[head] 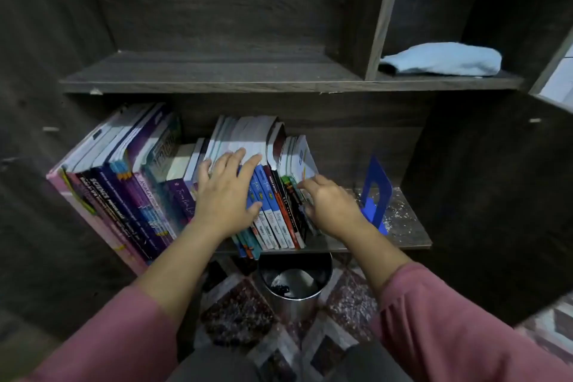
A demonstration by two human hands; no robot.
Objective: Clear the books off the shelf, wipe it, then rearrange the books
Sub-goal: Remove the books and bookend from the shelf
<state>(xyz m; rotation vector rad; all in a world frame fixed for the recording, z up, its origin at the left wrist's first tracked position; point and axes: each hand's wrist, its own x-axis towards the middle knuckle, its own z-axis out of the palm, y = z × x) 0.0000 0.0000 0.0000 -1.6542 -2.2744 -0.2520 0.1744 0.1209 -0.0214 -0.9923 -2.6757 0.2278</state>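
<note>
head view, only one there is. lower shelf (403, 236) holds the row of books (161, 195), spines out, running from about 9 o'clock of the frame centre to just right of centre. the left block leans hard to the left, probably because nothing braces it upright on that side.

left hand (228, 192) lies flat and spread over the spines and top edges of the middle group, fingers pointing to 12 o'clock. palm down, open, pressing rather than gripping. nothing is closed inside it. likely it steadies or gathers that bunch so it moves as one.

right hand (331, 208) sits at 3 o'clock of the left, fingers loosely curled against the outer face of the last book at the right end. half open, touching, not clamped that i can see. the thumb side is hidden, so a real pinch can't be confirmed. the two hands bracket one stack of blue and red spines (273, 211), which reads as a two-sided squeeze before lifting it out.

blue bookend (376, 192) stands at 3 o'clock of the right hand, apart from the books, so it's bracing nothing now. the shelf board around it looks speckled, maybe with dust.

pale blue cloth (440, 59) lies bunched in the upper right compartment, at 1 o'clock, out of the way until wiping.

metal bin (294, 285) is on the floor below the shelf edge at 6 o'clock. upper left compartment (217, 68) holds nothing.

judgement: clearing stage, most books still on.
</note>
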